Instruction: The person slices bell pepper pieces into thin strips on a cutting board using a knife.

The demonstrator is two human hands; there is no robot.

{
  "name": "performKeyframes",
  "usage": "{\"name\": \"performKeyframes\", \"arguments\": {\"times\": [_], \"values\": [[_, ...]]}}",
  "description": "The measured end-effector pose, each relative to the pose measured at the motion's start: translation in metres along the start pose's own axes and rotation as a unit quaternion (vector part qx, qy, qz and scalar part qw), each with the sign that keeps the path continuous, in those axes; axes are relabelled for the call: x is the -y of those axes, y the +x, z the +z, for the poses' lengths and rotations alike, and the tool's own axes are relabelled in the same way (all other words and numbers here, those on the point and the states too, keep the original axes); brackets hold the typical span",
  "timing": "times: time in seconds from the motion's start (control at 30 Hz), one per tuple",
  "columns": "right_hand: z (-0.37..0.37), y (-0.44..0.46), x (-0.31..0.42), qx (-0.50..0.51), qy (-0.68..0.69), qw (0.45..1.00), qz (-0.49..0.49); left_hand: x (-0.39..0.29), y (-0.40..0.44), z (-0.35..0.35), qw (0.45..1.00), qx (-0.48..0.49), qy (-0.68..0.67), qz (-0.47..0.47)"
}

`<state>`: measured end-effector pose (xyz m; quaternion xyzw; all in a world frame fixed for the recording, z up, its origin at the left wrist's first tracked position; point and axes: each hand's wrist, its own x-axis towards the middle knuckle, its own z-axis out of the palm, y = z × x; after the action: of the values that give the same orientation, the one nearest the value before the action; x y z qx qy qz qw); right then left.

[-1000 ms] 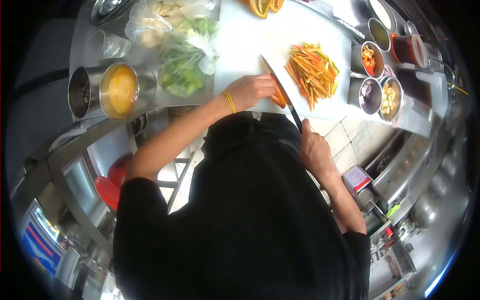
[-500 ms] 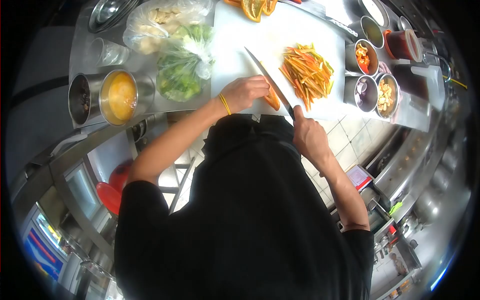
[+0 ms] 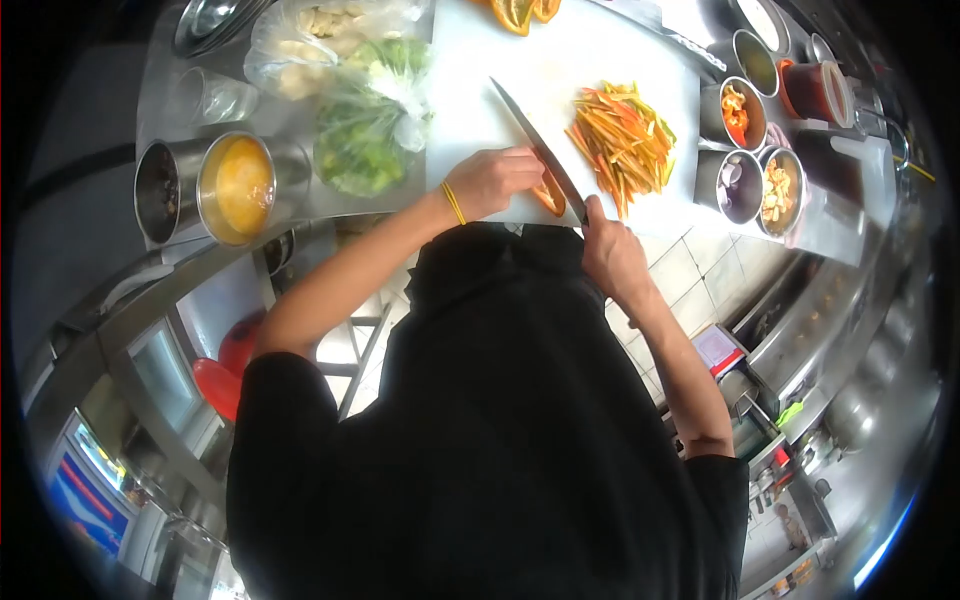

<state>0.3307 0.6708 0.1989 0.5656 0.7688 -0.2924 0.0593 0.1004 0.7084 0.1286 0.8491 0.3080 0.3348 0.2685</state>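
On the white cutting board (image 3: 470, 60), my left hand (image 3: 497, 182) presses a piece of orange bell pepper (image 3: 550, 195) with its fingers curled over it. My right hand (image 3: 612, 247) grips the dark handle of a kitchen knife (image 3: 540, 145). The blade slants up and left across the board, close beside the pepper piece and my left fingertips; whether it touches the pepper I cannot tell. Right of the blade lies a heap of orange and green pepper strips (image 3: 625, 140). Pepper halves (image 3: 515, 14) rest at the board's far edge.
Bags of leafy greens (image 3: 365, 150) and pale pieces (image 3: 300, 50) lie left of the board. Further left stand metal pots, one with yellow liquid (image 3: 243, 190). Metal containers of cut red pepper (image 3: 735, 112), onion (image 3: 738, 188) and orange-yellow pieces (image 3: 778, 190) line the right side.
The view has shifted slightly, moving the board's contents a little. The knife remains beside the pepper piece, and both hands keep nearly the same pose.
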Motion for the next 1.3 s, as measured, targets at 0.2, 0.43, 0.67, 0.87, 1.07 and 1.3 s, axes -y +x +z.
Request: {"name": "performKeyframes", "arguments": {"times": [0.2, 0.43, 0.67, 0.87, 1.07, 1.3], "values": [[-0.031, -0.028, 0.008, 0.071, -0.041, 0.996, 0.023, 0.009, 0.007, 0.001, 1.0, 0.0, 0.024, 0.011], [0.005, 0.01, 0.004, -0.008, -0.002, 1.0, -0.011, 0.007, 0.0, 0.005, 0.999, -0.026, 0.017, 0.032], [-0.003, -0.025, 0.008, 0.03, -0.039, 0.999, 0.022, 0.022, 0.003, 0.004, 0.998, -0.001, 0.049, 0.044], [0.001, 0.019, 0.013, 0.006, 0.027, 0.999, 0.036, 0.02, 0.0, 0.008, 0.998, -0.01, 0.031, 0.048], [-0.002, -0.017, 0.014, 0.025, 0.01, 0.999, 0.028, 0.024, 0.0, 0.008, 0.998, -0.021, 0.041, 0.046], [-0.004, 0.026, 0.012, -0.013, 0.032, 0.999, 0.018, 0.014, 0.0, -0.007, 0.995, -0.032, 0.073, 0.067]]}}
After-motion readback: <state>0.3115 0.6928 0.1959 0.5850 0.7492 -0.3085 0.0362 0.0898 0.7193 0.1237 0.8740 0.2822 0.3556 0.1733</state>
